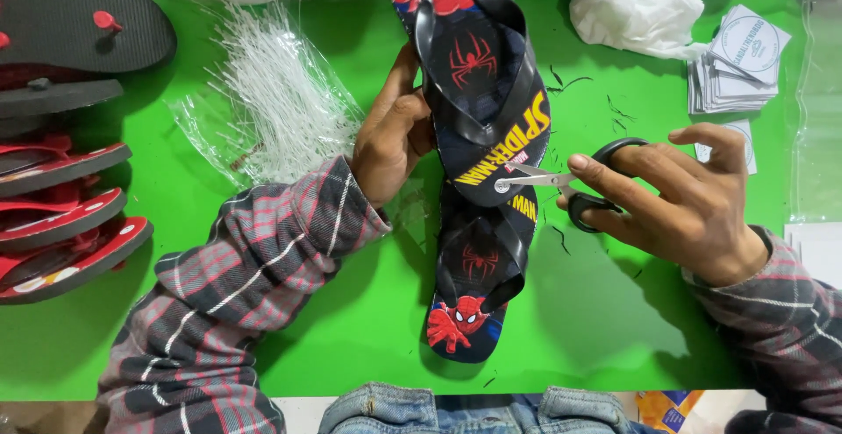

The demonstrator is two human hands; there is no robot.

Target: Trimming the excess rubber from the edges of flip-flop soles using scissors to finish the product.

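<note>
Rubber foam flip-flops (484,118), dark with a red printed figure, lie paired sole to sole at the middle of the green worktop (614,311), one overlapping the other. Such a pair is judged light, soft and bendable, with a matt, non-slip surface; the firm sole edge or the straps offer the best hold. The left hand (393,136) has its fingers clenched on the left edge of the far flip-flop. The right hand (693,197) grasps black-handled scissors (570,180), blades nearly shut, tips touching the heel of that flip-flop. A clear bag of white plastic ties (272,101) lies far left, stacked red and black soles (61,180) at the left edge, paper tags (737,66) far right.
</note>
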